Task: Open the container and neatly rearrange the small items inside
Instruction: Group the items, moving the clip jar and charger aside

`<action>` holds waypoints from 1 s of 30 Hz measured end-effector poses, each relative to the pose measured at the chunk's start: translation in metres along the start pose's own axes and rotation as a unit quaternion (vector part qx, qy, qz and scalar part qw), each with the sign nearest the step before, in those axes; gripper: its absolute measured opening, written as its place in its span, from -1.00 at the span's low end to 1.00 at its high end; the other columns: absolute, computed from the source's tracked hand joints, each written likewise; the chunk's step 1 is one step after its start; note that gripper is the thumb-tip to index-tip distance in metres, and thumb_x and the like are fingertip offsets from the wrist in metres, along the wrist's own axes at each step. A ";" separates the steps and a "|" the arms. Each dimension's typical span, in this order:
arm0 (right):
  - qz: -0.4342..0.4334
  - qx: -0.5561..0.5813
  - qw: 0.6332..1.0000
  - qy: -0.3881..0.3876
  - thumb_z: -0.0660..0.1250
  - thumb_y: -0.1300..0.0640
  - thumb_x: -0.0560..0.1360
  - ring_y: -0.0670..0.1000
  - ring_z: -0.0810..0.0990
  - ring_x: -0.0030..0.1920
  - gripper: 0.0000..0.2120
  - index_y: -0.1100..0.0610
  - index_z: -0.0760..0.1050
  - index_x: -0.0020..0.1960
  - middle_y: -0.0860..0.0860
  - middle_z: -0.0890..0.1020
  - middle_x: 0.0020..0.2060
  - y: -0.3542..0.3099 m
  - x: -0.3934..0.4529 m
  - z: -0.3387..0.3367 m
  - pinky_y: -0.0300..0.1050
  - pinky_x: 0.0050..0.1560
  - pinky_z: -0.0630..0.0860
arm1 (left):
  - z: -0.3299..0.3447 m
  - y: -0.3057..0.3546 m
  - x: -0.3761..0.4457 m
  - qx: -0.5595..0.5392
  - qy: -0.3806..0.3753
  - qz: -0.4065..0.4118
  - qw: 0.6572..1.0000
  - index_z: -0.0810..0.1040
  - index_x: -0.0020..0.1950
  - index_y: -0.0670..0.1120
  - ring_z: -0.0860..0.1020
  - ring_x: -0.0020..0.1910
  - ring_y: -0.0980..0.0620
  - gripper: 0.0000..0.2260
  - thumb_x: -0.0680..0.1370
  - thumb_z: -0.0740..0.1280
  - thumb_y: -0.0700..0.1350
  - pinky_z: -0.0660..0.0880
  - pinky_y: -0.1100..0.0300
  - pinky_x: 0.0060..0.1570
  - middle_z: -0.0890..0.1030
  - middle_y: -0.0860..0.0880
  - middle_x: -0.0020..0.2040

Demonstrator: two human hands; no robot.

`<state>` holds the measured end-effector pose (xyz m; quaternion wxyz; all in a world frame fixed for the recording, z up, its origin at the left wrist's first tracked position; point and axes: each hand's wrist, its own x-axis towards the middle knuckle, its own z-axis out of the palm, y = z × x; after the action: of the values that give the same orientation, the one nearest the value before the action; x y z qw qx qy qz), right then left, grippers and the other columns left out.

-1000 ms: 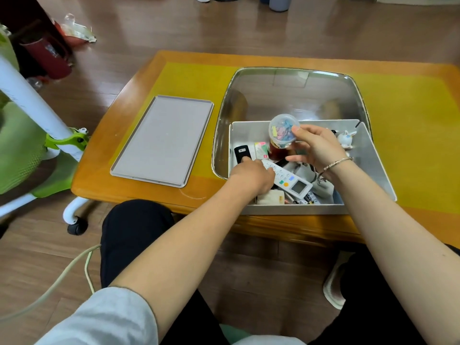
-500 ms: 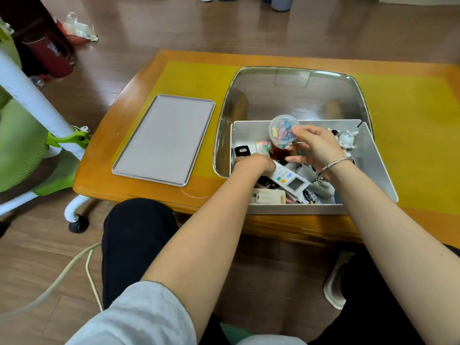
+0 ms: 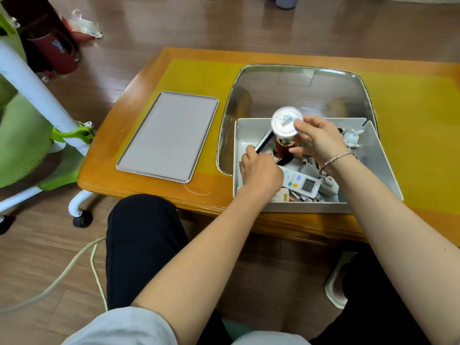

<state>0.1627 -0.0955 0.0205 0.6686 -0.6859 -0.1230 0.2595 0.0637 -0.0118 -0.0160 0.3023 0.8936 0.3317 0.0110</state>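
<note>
Inside the open grey container (image 3: pixel 378 155), the right hand (image 3: pixel 321 140) pinches a small round clear tub (image 3: pixel 286 122) at its rim, lifted just above a dark red bottle (image 3: pixel 283 148), probably to clear room. Left hand (image 3: pixel 261 174) grips a slim black item (image 3: pixel 263 143), angled up past its fingertips. A white remote (image 3: pixel 302 184) lies just beside the left knuckles. The lid (image 3: pixel 169 138) sits well apart, so only sorting remains.

Left hand (image 3: pixel 261 174) lifted black device (image 3: pixel 263 143); right hand (image 3: pixel 321 139) tilted round tub (image 3: pixel 286 124).
</note>
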 end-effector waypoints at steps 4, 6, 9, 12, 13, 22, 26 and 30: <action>-0.073 -0.123 0.990 -0.019 0.33 0.20 0.52 -0.03 0.54 -0.16 -0.69 0.21 0.48 0.25 0.07 0.55 -0.04 -0.004 0.013 0.010 -0.25 -0.29 0.54 | 0.003 -0.009 -0.019 0.053 0.000 0.116 0.992 0.47 0.27 -0.23 0.22 0.37 -0.13 -0.70 0.54 0.22 -0.22 0.16 -0.05 0.42 0.25 -0.13 0.42; -0.119 -0.259 0.958 -0.031 0.39 0.16 0.48 -0.05 0.51 -0.11 -0.63 0.20 0.49 0.26 0.06 0.55 -0.05 -0.007 0.024 0.021 -0.37 -0.19 0.50 | 0.004 -0.014 -0.022 0.077 -0.002 0.160 0.984 0.52 0.20 -0.23 0.25 0.35 -0.11 -0.73 0.53 0.22 -0.22 0.19 -0.04 0.40 0.28 -0.11 0.42; -0.096 -0.385 0.914 -0.077 0.43 0.09 0.44 0.00 0.51 -0.13 -0.62 0.19 0.51 0.21 0.06 0.54 -0.11 -0.006 0.041 0.039 -0.12 -0.04 0.52 | 0.001 -0.018 -0.021 0.084 -0.002 0.201 0.976 0.56 0.16 -0.22 0.36 0.23 -0.11 -0.74 0.59 0.18 -0.14 0.28 0.04 0.27 0.40 -0.13 0.29; -0.071 -0.469 0.874 -0.101 0.41 0.07 0.45 0.03 0.49 -0.12 -0.65 0.20 0.48 0.16 0.06 0.54 -0.10 0.001 0.056 0.052 -0.08 -0.03 0.46 | -0.004 -0.018 -0.019 0.084 -0.022 0.227 0.970 0.50 0.21 -0.21 0.41 0.17 -0.13 -0.71 0.63 0.14 -0.06 0.40 0.00 0.17 0.45 -0.16 0.18; -0.062 -0.488 0.863 -0.112 0.41 0.08 0.45 0.03 0.49 -0.12 -0.66 0.21 0.48 0.14 0.08 0.56 -0.09 0.003 0.060 0.055 -0.09 -0.03 0.45 | -0.005 -0.019 -0.019 0.089 -0.023 0.229 0.969 0.48 0.21 -0.20 0.41 0.17 -0.13 -0.71 0.63 0.14 -0.05 0.41 -0.01 0.15 0.45 -0.16 0.18; 0.009 -0.483 0.854 -0.193 0.34 0.19 0.52 0.13 0.65 -0.15 -0.79 0.22 0.51 0.13 0.16 0.64 -0.04 0.012 0.076 0.061 -0.01 -0.12 0.63 | -0.006 -0.026 -0.018 0.252 0.021 0.162 0.954 0.31 0.44 -0.22 0.22 0.44 -0.18 -0.56 0.63 0.05 -0.03 0.08 -0.06 0.44 0.32 -0.22 0.44; -0.064 -0.567 0.808 -0.149 0.33 0.22 0.51 0.14 0.63 -0.01 -0.80 0.21 0.58 0.12 0.16 0.65 0.02 0.018 0.081 0.065 -0.05 0.05 0.55 | -0.014 -0.025 -0.006 0.332 -0.032 0.112 0.936 0.17 0.53 -0.18 -0.09 0.54 -0.20 -0.50 0.60 0.07 -0.05 -0.24 -0.22 0.43 0.09 -0.21 0.55; -0.119 -0.618 0.769 -0.111 0.33 0.27 0.47 0.18 0.59 0.08 -0.77 0.16 0.61 0.10 0.18 0.65 0.04 0.023 0.082 0.069 -0.02 0.19 0.49 | -0.017 -0.030 0.001 0.390 -0.066 0.101 0.913 0.11 0.54 -0.17 -0.15 0.54 -0.16 -0.47 0.60 0.07 -0.02 -0.28 -0.32 0.39 0.07 -0.18 0.56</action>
<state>0.1911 0.0043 -0.0163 0.1074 -0.8972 -0.4113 0.1200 0.0433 0.0162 -0.0184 -0.0513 0.9678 0.1970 -0.1480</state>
